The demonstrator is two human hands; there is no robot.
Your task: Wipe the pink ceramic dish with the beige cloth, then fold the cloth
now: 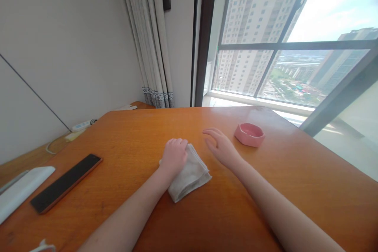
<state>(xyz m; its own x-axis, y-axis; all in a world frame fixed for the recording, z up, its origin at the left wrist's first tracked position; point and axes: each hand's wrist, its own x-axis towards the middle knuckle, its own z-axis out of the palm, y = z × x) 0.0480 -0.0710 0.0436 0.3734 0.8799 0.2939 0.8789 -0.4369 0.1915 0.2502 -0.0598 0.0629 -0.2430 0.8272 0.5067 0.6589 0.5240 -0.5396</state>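
Observation:
A folded whitish cloth lies on the wooden table, its layered edges showing at the right. Over its upper left part rests my left hand, fingers curled down onto the fabric. Part of the cloth is hidden under that hand. To the right of the cloth, and apart from it, my right hand holds nothing, with thumb and fingers spread. Beyond my right hand stands a small pink angular bowl, which the hand does not touch.
At the left lie a dark phone with a copper-coloured edge and a white flat object. A white power strip with a cord sits beyond the table's left edge. A curtain and a large window are behind.

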